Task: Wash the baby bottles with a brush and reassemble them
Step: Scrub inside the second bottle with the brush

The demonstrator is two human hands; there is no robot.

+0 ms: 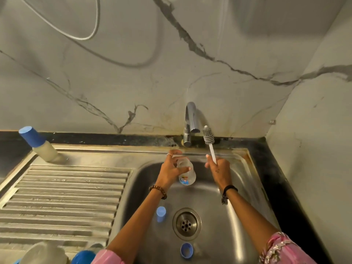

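Nearest, two pink sleeves enter from the near edge and both forearms reach out over the sink [253,180]. Further out, the left hand [171,171] has its fingers and thumb curled round a clear baby bottle [187,175], which it holds tilted above the far part of the basin, just below the tap [189,123]; a ring shows on one finger and a beaded bracelet on the wrist. Beside it, apart from the bottle, the right hand [219,169] grips the white handle of a bottle brush [209,141], whose grey bristle head points up and away, next to the tap; a dark band circles that wrist.

Down in the basin, a blue ring collar [186,250] lies near the near edge, the drain [186,224] sits in the middle, and a blue cap [161,213] stands just left of the drain.

On the ribbed draining board [62,202], more bottle parts, pale and blue, show blurred at its near edge. At its far left corner stands a second baby bottle [39,144], capped in blue.
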